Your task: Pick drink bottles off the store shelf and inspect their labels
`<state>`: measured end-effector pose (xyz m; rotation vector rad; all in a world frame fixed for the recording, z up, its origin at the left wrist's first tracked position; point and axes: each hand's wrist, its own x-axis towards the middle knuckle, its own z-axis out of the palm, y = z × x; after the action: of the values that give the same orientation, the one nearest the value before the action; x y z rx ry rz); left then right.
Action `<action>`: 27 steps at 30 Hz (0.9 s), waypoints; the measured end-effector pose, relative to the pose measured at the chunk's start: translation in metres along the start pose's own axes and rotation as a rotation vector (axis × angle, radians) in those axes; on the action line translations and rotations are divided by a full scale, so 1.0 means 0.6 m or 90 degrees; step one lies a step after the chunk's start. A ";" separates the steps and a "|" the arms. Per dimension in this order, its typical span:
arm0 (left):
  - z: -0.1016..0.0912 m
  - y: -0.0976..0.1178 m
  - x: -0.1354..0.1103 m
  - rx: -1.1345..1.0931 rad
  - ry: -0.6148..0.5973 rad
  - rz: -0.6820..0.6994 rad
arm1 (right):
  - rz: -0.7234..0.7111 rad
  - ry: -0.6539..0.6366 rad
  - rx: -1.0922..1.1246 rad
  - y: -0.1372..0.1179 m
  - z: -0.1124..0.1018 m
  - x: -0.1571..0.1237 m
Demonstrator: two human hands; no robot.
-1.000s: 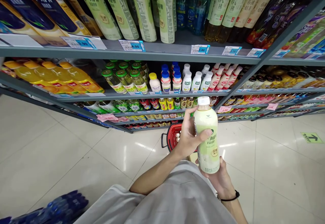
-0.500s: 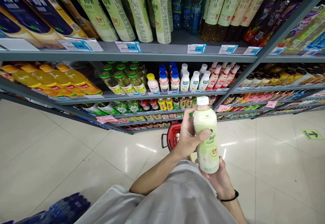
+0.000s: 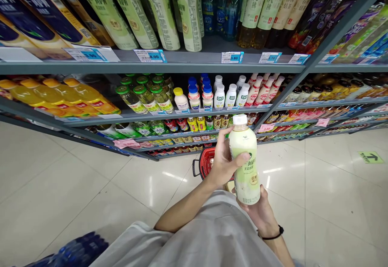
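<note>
A pale green milk tea bottle with a white cap stands nearly upright between my two hands, its printed front label facing me. My left hand grips its upper side, the thumb lying across the label and the other fingers passing behind. Under the base, my right hand is wrapped round the bottom of the bottle, a black band on its wrist. Beyond the bottle, matching green bottles fill part of the upper shelf.
Long grey shelves of drinks run across ahead of me, with price tags along their edges. On the floor, partly behind my hands, sits a red shopping basket. Blue bottle packs lie at lower left. A green arrow sign marks the tiles at right.
The view has shifted very slightly, and the bottle appears a touch further left and higher. Both hands keep the same hold on it.
</note>
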<state>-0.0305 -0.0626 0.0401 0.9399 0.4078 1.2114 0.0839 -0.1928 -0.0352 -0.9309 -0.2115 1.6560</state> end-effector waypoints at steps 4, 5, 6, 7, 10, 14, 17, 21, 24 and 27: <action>0.001 0.001 0.002 -0.013 -0.004 0.001 | 0.006 -0.004 -0.011 0.000 0.001 0.000; 0.001 0.002 0.003 -0.021 -0.010 -0.005 | 0.003 -0.006 -0.016 0.000 0.002 0.000; 0.001 0.003 0.004 -0.029 -0.016 -0.013 | -0.001 -0.008 -0.022 -0.001 0.002 0.000; 0.000 0.003 0.005 -0.037 -0.021 -0.021 | -0.008 -0.012 -0.030 -0.001 0.003 0.000; -0.004 0.001 0.008 -0.062 -0.024 -0.041 | -0.029 -0.035 -0.059 -0.005 0.006 0.003; -0.013 -0.003 0.015 -0.082 0.020 -0.038 | -0.124 0.013 -0.088 -0.007 0.010 0.011; -0.016 0.002 0.020 -0.096 0.033 -0.028 | -0.241 0.069 -0.128 -0.007 0.008 0.016; -0.022 0.013 0.024 -0.091 0.029 -0.049 | -0.358 0.097 -0.199 -0.013 0.007 0.016; -0.032 0.015 0.026 -0.064 0.031 -0.025 | -0.453 0.132 -0.248 -0.024 0.013 0.010; -0.042 0.013 0.027 -0.048 0.008 0.019 | -0.557 0.153 -0.307 -0.029 0.016 0.005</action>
<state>-0.0477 -0.0373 0.0350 0.8769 0.3561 1.2515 0.0904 -0.1818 -0.0201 -1.1565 -0.7569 0.6825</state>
